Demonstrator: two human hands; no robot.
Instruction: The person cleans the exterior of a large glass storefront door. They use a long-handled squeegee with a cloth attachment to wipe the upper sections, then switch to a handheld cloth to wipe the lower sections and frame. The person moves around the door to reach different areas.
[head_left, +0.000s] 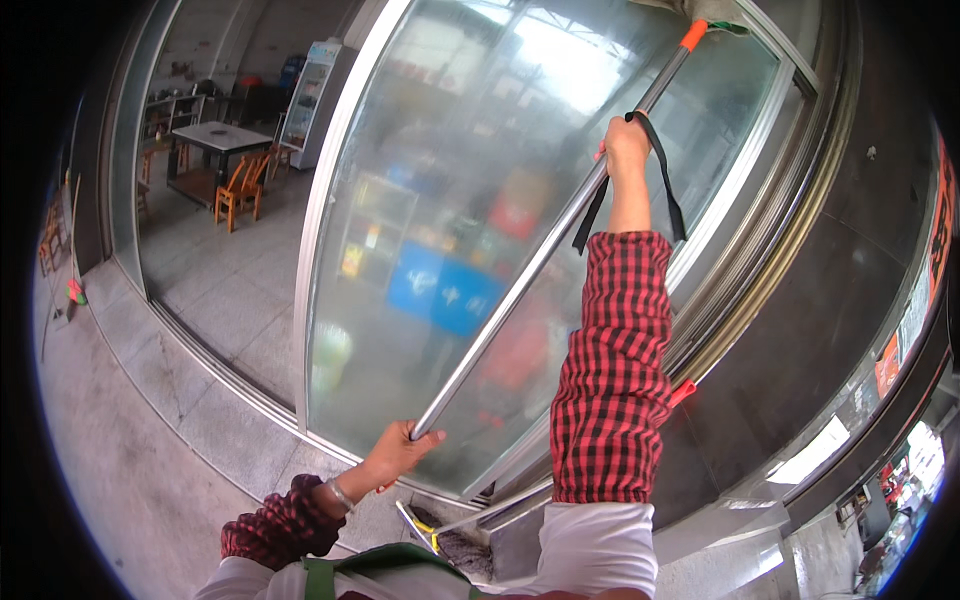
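Observation:
Both my hands grip a long shiny metal pole (517, 289) that slants across a glass sliding door panel (450, 142). My left hand (401, 452) is closed around its lower end. Higher up, my right hand (627, 142) holds the shaft with the arm stretched out. A black strap (664, 169) hangs about the right wrist area. At the pole's top is an orange sleeve (694, 35), and above it a greyish cloth-like head (709, 9) is against the upper glass, partly cut off by the picture's rim. The glass looks hazy, with reflections and streaks.
Below the door stands a squeegee (416, 521) with yellow parts, beside a dark mop-like head (461, 544). A red handle (682, 393) shows by my right sleeve. Through the doorway are a table (221, 137), wooden chairs (241, 187) and a display fridge (307, 105). A broom (76, 291) leans far left.

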